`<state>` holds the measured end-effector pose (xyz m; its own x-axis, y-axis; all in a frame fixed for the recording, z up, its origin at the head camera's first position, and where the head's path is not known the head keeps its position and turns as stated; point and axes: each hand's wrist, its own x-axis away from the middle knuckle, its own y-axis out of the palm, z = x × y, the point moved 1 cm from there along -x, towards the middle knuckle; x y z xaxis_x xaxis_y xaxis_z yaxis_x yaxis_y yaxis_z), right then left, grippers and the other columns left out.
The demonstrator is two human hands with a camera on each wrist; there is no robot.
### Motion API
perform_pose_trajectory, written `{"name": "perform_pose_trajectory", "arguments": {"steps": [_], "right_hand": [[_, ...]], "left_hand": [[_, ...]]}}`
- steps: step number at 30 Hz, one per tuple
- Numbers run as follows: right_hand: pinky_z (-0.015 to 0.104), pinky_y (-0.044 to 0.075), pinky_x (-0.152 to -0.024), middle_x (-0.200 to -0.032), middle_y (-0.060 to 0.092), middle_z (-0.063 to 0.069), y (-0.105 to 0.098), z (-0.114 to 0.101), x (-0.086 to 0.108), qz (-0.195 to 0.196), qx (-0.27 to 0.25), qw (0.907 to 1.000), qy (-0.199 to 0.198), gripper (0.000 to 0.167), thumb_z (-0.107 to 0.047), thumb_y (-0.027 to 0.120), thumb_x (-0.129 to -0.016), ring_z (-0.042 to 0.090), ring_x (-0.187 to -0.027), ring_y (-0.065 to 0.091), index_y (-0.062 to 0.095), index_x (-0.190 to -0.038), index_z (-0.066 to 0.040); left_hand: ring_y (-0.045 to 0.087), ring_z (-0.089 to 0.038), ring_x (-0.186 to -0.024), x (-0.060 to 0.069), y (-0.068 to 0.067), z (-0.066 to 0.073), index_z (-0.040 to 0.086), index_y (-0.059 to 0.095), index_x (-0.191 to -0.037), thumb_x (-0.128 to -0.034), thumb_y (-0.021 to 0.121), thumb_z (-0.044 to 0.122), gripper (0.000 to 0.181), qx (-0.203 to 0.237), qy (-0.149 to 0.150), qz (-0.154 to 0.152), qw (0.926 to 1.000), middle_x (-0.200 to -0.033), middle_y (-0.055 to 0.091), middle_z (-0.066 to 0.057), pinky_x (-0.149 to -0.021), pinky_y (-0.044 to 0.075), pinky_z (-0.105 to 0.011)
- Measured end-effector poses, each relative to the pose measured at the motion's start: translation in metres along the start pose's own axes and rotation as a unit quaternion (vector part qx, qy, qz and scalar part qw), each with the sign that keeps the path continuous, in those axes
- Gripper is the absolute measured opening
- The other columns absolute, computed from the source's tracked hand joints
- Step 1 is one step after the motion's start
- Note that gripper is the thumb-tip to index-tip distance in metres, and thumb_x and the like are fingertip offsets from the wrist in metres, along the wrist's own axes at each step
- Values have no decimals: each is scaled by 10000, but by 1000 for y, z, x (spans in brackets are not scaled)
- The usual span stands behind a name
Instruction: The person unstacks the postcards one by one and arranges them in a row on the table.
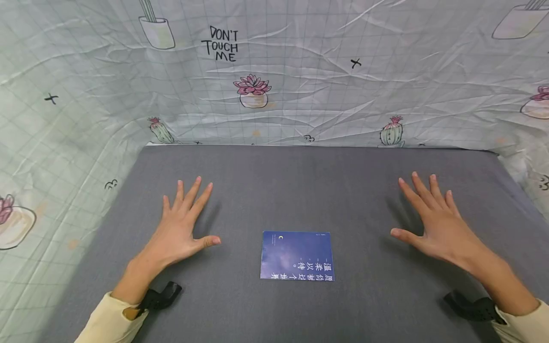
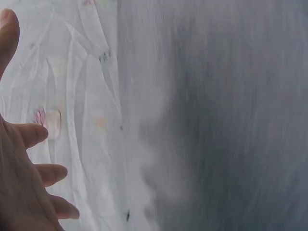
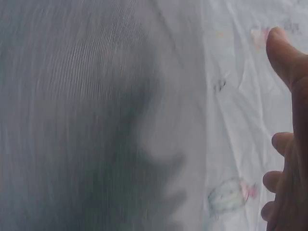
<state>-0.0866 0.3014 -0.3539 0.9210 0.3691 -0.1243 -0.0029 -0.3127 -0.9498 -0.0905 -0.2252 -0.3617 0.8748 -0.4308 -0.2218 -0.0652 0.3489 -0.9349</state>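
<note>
A blue card or thin booklet (image 1: 296, 252) lies flat on the grey table, with white characters that appear upside down and a small moon mark. To its left, my left hand (image 1: 177, 231) is held palm down with fingers spread, holding nothing. On the other side my right hand (image 1: 437, 226) is spread the same way and holds nothing. Both hands are apart from the booklet and cast shadows on the cloth. In the left wrist view the left hand (image 2: 24, 178) shows at the left edge; in the right wrist view the right hand (image 3: 293, 144) shows at the right edge.
Grey cloth covers the table (image 1: 296, 190). A pale, wrinkled curtain (image 1: 300, 52) printed with potted plants and words hangs behind it and along the sides. Black wrist straps (image 1: 160, 296) sit by the cream sleeves (image 1: 113, 319).
</note>
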Motion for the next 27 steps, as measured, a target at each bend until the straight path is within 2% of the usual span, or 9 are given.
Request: {"name": "perform_pose_trajectory", "arguments": {"steps": [3,6,11,14,17,20,24,27], "right_hand": [[603,-69,-1084,-1598,-14,65,3,-14,-1,172,-339,9989,-273,1006,-425,739,-801,296,-1433,-111,100,-1551,-221],[589,-44,-1097,-1598,22,80,9,-29,-1,237,-636,9964,-504,1004,-437,743,-794,305,-1438,-79,124,-1550,-208],[620,44,-1090,-1598,64,50,21,-50,-3,160,-1061,9914,-747,1013,-481,746,-773,324,-1441,-33,160,-1546,-190],[691,152,-1026,-1595,101,19,27,-61,-4,59,-1380,9874,-778,1025,-484,765,-752,315,-1444,3,177,-1543,-203],[720,233,-957,-1588,146,12,32,-72,-5,-49,-1763,9808,-833,1035,-446,794,-733,318,-1443,52,191,-1540,-211],[679,269,-964,-1581,174,19,38,-83,-4,-130,-2049,9745,-907,1025,-375,813,-729,307,-1438,106,204,-1537,-207],[623,302,-979,-1575,189,7,45,-94,-2,-123,-2227,9703,-939,1002,-337,816,-729,263,-1427,183,231,-1530,-198],[494,288,-1051,-1561,230,6,50,-100,-2,-37,-2366,9668,-967,984,-317,823,-711,242,-1411,233,273,-1517,-183]], "left_hand": [[-43,-466,-1400,1,5,13,178,144,-1547,-741,334,861,1074,202,225,155,9994,-1587,80,-136,-968,52,-771],[-12,-416,-1420,3,10,25,138,167,-1541,-741,318,862,1090,465,457,263,9975,-1589,92,-113,-1035,58,-702],[61,-354,-1436,4,18,41,91,173,-1534,-740,355,847,1111,958,690,198,9928,-1585,122,-105,-1125,80,-533],[92,-342,-1435,6,24,49,110,150,-1540,-746,453,810,1101,1291,667,8,9894,-1587,121,-81,-1143,83,-462],[111,-333,-1434,8,31,57,129,142,-1543,-738,614,722,1105,1622,609,-227,9846,-1586,131,-70,-1147,92,-433],[106,-297,-1440,9,38,64,152,138,-1545,-708,736,623,1131,1938,530,-490,9784,-1585,145,-63,-1144,111,-439],[131,-291,-1436,10,45,69,188,156,-1545,-674,801,556,1145,2298,286,-727,9701,-1582,164,-58,-1106,198,-521],[158,-282,-1430,11,50,70,207,169,-1543,-659,816,543,1146,2515,119,-853,9640,-1580,170,-48,-1069,248,-564]]}}
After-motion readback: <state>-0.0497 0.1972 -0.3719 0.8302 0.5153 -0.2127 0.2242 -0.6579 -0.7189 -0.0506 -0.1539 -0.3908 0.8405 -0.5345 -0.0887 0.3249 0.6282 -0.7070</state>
